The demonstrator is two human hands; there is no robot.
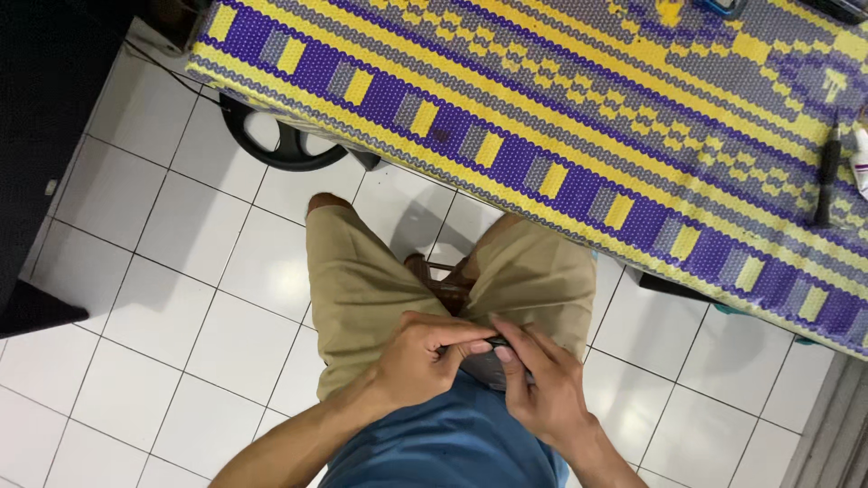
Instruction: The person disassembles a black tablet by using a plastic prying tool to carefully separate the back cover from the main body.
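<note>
- Both hands, left hand (420,357) and right hand (542,384), pinch a small dark object (488,361) at the lap, below the patterned table (542,117).
- Fingers work its top edge; it appears unfinished, too hidden to identify.
- Dark tool (825,181) lies untouched on the table.

Both hands (484,366) around, seemingly, dark device (488,366)

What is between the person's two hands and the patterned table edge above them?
In the head view, between the left hand, the right hand and the purple-and-yellow table cover lie the person's khaki shorts, then white floor tiles.
</note>
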